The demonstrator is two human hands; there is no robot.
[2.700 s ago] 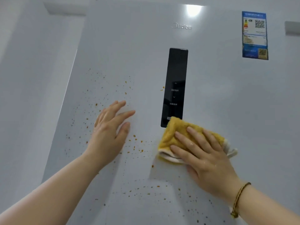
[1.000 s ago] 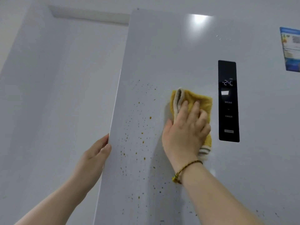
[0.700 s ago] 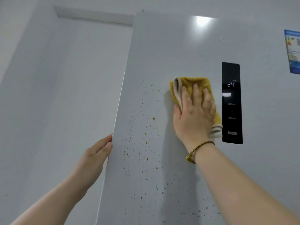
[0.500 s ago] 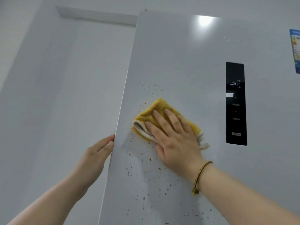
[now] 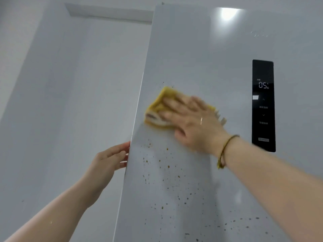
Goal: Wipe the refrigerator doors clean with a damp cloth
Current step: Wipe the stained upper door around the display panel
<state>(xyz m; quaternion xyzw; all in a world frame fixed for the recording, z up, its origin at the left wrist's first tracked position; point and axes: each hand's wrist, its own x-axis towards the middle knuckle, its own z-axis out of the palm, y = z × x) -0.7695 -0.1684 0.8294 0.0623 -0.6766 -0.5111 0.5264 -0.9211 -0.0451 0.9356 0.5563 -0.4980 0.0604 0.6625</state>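
The white refrigerator door (image 5: 192,55) fills the right side of the view. Small brown specks (image 5: 167,166) dot its lower left part. My right hand (image 5: 190,119) presses a folded yellow cloth (image 5: 158,106) flat against the door near its left edge, fingers stretched out over the cloth and blurred by motion. My left hand (image 5: 109,162) holds the door's left edge lower down, its fingertips hidden behind the edge.
A black control panel (image 5: 263,105) with a lit display reading 05 is set in the door to the right of the cloth. A white wall (image 5: 70,102) stands to the left of the refrigerator.
My right hand has swept the cloth down from beside the panel and left toward the door's edge, clearing specks there. The display now reads 05 instead of -24. My left hand stays on the edge.
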